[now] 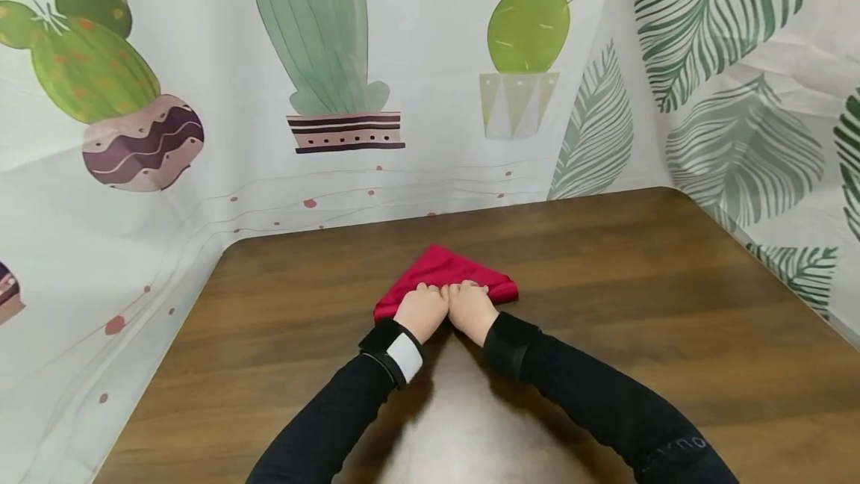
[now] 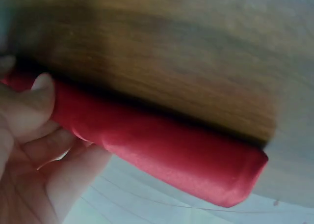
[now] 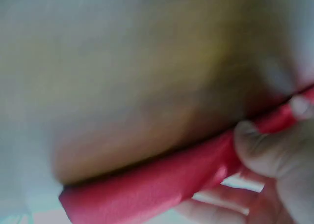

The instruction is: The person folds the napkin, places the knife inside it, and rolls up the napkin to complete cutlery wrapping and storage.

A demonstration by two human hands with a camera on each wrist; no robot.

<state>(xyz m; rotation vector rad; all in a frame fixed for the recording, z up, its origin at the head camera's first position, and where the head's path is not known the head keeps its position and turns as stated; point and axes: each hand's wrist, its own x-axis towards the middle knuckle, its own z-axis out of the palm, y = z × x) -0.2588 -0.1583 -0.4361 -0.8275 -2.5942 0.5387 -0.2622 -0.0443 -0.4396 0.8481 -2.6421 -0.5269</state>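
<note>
A red cloth (image 1: 440,266) lies on the wooden table, its far side coming to a point and its near edge rolled into a band. My left hand (image 1: 422,312) grips that rolled edge near the middle. Right beside it, almost touching, my right hand (image 1: 472,312) holds the same edge. In the left wrist view the thumb presses on the cloth roll (image 2: 167,148) with fingers behind it. The right wrist view is blurred, but the right thumb (image 3: 260,150) also lies on the roll, fingers curled behind. The far part of the cloth is hidden in both wrist views.
The brown table (image 1: 658,267) has rounded far corners and extends around the cloth on all sides. Behind it and along its sides hangs a white curtain (image 1: 437,58) printed with cacti and leaves. A bright reflection shows on the table between the forearms.
</note>
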